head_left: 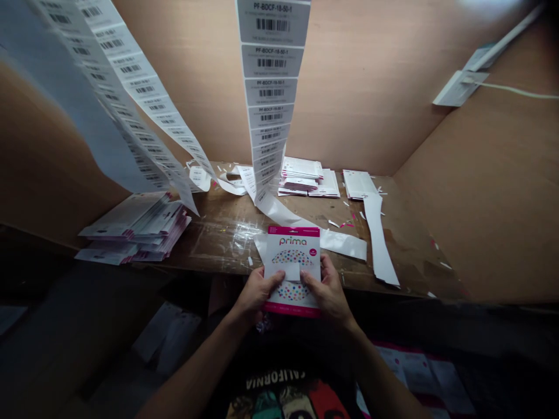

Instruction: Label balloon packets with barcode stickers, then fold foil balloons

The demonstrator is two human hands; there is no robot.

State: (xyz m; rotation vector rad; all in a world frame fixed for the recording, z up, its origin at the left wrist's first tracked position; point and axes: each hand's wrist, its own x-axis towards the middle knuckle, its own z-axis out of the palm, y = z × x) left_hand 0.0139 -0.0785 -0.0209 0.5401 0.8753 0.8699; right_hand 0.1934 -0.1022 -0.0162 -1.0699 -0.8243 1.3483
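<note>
A flat white packet [293, 243] with pink edges, "prima" lettering and coloured dots is held upright at the table's front edge. My left hand [258, 289] grips its left side, thumb on the front. On its right side my right hand [327, 286] is closed the same way. Both thumbs touch a small blank white slip [291, 272] across the packet's middle. Just behind, a long strip of barcode labels [273, 93] hangs down and curls onto the brown table [218, 244].
More label strips [144, 87] hang at the left. Stacks of packets lie at the left [135, 224], at the back [301, 174] and back right [358, 183]. A white paper strip [379, 244] lies at the right, with paper scraps around. Cardboard walls [489, 174] enclose the table.
</note>
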